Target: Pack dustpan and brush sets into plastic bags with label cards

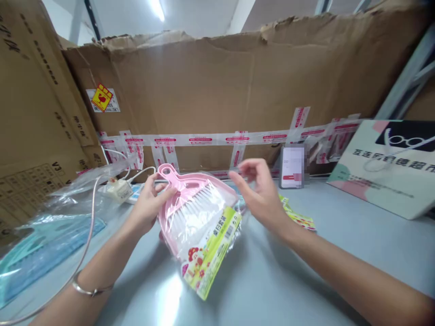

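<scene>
A pink dustpan and brush set (pixel 190 203) in clear plastic wrap is held up over the grey table, tilted. My left hand (pixel 149 201) grips it near the handle on its left side, thumb on the front. Across its lower right edge runs a green and yellow label card (pixel 214 253) with a mushroom picture and barcode. To the right of the set, my right hand (pixel 260 194) is raised with its fingers apart and slightly curled, holding nothing. Behind my right wrist lie some green and yellow cards (pixel 299 215), partly hidden.
Turquoise dustpan sets in plastic (pixel 50 253) lie at left, beside a cable and a white charger plug (pixel 118 190). A phone (pixel 292 166) leans on the large cardboard box (pixel 204 90) at the back. A printed white box (pixel 384 172) stands at right.
</scene>
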Demonstrator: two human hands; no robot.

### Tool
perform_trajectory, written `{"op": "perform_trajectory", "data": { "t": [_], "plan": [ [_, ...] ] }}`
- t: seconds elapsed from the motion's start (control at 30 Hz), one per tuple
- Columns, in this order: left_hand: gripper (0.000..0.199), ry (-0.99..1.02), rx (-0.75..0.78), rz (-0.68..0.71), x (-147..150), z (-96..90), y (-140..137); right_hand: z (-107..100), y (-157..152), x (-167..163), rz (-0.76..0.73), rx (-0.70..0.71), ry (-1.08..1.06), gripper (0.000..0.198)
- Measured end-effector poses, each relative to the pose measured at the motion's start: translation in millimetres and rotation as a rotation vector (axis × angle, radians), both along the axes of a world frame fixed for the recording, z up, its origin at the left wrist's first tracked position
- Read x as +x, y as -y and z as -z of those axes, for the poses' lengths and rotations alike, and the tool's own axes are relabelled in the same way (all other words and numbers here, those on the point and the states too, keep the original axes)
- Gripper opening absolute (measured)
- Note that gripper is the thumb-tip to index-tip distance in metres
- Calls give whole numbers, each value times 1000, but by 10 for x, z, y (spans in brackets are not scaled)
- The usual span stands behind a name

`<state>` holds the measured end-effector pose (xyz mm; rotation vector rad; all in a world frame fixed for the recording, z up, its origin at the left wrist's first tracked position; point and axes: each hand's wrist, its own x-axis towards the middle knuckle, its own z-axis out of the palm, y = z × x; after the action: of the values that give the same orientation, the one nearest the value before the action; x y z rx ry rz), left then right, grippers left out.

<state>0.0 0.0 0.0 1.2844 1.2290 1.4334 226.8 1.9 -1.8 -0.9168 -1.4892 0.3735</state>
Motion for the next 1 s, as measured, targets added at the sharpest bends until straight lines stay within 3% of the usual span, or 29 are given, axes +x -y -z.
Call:
{"op": "perform_trajectory", "data": {
  "t": [0.07,0.2,0.3,0.37,0.4,0.47,0.53,0.57,0.6,0.67,0.73,0.8,0.87,1.0],
  "plan": [
    [64,58,21,-92,26,32,-45,125,191,10,-93,-183,-156,20],
    [63,138,52,-225,163,130,-85,438,421,-138,-227,-766,-497,42],
    [67,139,127,-224,246,173,-68,551,386,-150,-440,-926,-662,62],
    [67,145,188,-224,256,165,-54,566,293,25,-426,-875,-635,66],
    [67,159,211,-240,249,153,-52,565,240,164,-330,-825,-590,66],
    [66,198,236,-279,223,124,-62,547,157,484,-41,-668,-463,65],
    [67,228,245,-301,206,108,-81,502,140,737,323,-393,-311,66],
    [67,233,253,-303,207,108,-89,468,162,798,436,-252,-231,64],
    [67,233,266,-300,217,112,-91,427,199,804,458,-157,-150,58],
    [67,214,301,-299,262,131,-70,337,288,662,243,-165,-46,37],
    [67,178,330,-306,330,147,-10,261,343,397,-160,-405,-62,29],
    [66,130,351,-309,396,147,74,219,341,131,-423,-622,-223,33],
    [66,69,389,-294,434,128,148,217,306,-48,-526,-734,-398,37],
    [63,-19,495,-279,363,58,165,281,282,-151,-570,-819,-556,34]
  ]
}}
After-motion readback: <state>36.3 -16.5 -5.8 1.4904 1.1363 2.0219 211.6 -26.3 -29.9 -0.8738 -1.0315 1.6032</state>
